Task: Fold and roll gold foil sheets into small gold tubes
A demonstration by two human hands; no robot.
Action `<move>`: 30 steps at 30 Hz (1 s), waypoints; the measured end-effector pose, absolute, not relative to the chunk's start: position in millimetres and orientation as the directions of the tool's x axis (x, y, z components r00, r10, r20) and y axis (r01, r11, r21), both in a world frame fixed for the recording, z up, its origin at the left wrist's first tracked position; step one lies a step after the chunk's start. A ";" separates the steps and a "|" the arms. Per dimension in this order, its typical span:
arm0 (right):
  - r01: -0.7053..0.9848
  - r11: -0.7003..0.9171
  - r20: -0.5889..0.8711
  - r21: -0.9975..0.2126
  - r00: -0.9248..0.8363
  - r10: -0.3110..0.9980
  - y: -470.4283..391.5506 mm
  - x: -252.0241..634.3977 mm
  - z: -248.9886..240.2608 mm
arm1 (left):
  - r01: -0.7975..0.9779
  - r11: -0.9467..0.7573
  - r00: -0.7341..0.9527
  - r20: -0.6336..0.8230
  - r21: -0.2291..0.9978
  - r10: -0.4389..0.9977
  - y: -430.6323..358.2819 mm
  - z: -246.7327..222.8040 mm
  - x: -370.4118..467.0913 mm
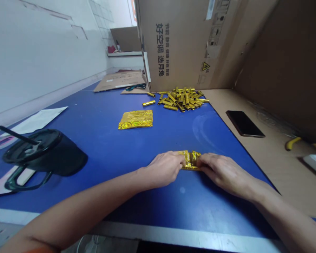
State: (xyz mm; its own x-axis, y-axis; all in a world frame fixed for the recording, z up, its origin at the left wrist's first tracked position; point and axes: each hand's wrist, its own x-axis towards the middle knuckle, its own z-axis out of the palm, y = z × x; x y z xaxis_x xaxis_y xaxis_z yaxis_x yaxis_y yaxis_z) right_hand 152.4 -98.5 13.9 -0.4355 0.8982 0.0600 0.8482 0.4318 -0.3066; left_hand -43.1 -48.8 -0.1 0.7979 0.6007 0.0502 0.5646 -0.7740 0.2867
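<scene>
On the blue tabletop in front of me lies a shiny gold foil paper (187,160), partly folded, with a raised fold near its right end. My left hand (166,168) is closed with its fingertips on the left end of the foil. Pinching the right end is my right hand (221,172), and its fingers hide that edge. Farther off, to the left, rests a flat stack of gold foil sheets (136,119). A heap of small folded gold foil tubes (183,99) lies against the cardboard at the back, with a few strays to its left.
A dark lidded mug (65,154) with a straw stands at the left, near a roll of tape (1,143) and papers (38,119). A large cardboard box (184,45) rises behind. On cardboard at the right lies a phone (244,123), with a yellow-handled tool (292,143) beyond.
</scene>
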 end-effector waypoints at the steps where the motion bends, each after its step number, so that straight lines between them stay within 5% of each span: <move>1: 0.850 0.433 0.061 -0.300 -0.436 0.898 -98.2 152.0 13.2 | 0.574 -0.770 0.791 0.054 0.281 0.609 -49.3 -1.0 -42.6; 12: 0.860 0.420 0.038 -0.290 -0.428 0.903 -97.1 149.4 6.7 | 0.602 -0.766 0.767 0.101 0.226 0.633 -53.9 -7.9 -38.4; 21: 0.895 0.415 0.003 -0.164 -0.420 0.907 -98.5 147.7 11.6 | 0.618 -0.744 0.755 0.072 0.253 0.652 -52.8 -3.6 -40.3; 30: 0.813 0.573 0.115 -0.103 -0.563 0.819 -104.3 146.8 16.9 | 0.496 -0.836 0.830 0.157 0.235 0.536 -52.8 -2.8 -40.3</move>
State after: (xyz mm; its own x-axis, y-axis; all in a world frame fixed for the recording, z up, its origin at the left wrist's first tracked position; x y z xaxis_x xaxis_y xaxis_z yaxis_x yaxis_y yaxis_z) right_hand 146.8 -104.3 16.9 -0.5629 0.8185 0.1145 0.8128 0.5734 -0.1025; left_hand -40.3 -52.8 -2.8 0.8296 0.5359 0.1568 0.4957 -0.8361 0.2352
